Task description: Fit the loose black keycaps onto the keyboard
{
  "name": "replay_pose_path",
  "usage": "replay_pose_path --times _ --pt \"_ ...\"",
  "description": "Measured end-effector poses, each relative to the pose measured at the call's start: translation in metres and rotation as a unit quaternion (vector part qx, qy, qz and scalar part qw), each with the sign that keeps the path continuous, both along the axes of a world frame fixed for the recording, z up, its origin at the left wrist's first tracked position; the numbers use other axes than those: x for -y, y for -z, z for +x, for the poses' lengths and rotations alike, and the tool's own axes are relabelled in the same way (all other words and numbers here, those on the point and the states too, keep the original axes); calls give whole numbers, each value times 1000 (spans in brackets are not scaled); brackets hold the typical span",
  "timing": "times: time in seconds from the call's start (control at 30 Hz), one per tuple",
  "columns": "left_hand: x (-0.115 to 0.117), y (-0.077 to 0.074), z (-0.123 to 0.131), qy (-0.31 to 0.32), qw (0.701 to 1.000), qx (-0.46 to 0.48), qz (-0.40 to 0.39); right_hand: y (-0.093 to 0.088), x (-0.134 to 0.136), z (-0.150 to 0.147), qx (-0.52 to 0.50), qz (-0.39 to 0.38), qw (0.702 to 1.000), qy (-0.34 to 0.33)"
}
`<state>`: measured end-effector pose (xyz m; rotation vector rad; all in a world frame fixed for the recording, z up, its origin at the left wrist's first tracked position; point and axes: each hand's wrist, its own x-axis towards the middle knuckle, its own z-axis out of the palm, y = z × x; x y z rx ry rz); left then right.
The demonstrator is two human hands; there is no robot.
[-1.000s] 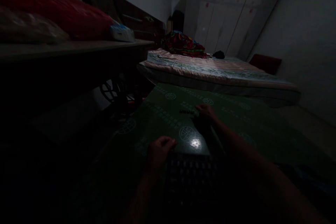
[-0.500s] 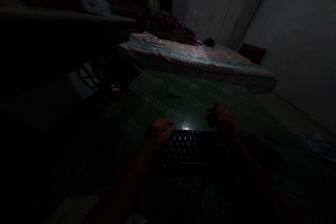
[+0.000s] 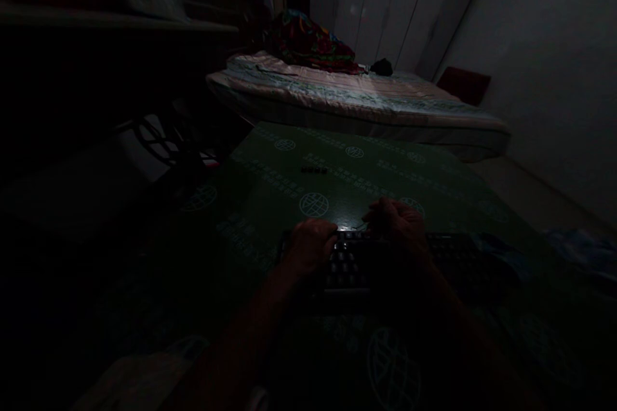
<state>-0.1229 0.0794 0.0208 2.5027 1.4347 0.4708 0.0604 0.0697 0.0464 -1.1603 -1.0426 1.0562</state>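
Down in the dim light, both hands sit on a dark, flat computer keyboard with pale keycaps [image 3: 357, 263] that lies on the green plastic-covered counter printed with white globe emblems [image 3: 308, 173]. The left hand [image 3: 311, 245] rests over the keyboard's left end with its fingers curled downward onto the keys; whether they pinch anything I cannot tell in this gloom. The right hand [image 3: 398, 223] hovers at the keyboard's far edge, fingers bunched loosely together, and it is too dark to say if they hold something small. Well apart from the hands, farther out on the counter, lies a short row of small dark pieces [image 3: 313, 170], possibly loose keycaps. Judging from that, a few pieces appear to be off the keyboard and set aside, while most keys seem in place, so the work looks only partly along. Beyond the counter stretches a mattress with a pale striped sheet [image 3: 357, 99], bearing a crumpled red patterned cloth [image 3: 308, 42].
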Motion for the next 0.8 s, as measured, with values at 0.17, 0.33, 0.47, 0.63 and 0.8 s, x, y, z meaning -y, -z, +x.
replay_pose_path --times 0.17,0.33,0.47,0.63,0.8 --pt "1 -2 1 -14 999 21 -23 -1 0 -3 6 -8 1000 8" --pt "3 -2 -1 -40 990 132 -32 -1 0 -9 23 -3 1000 -4" --pt "10 -12 -3 -100 947 291 -92 -6 4 -11 55 8 998 -1" --pt "21 -31 -5 -127 873 434 -183 -21 14 -9 132 30 991 14" --pt "22 -37 -9 -133 837 490 -203 -25 19 -10 180 31 981 -61"
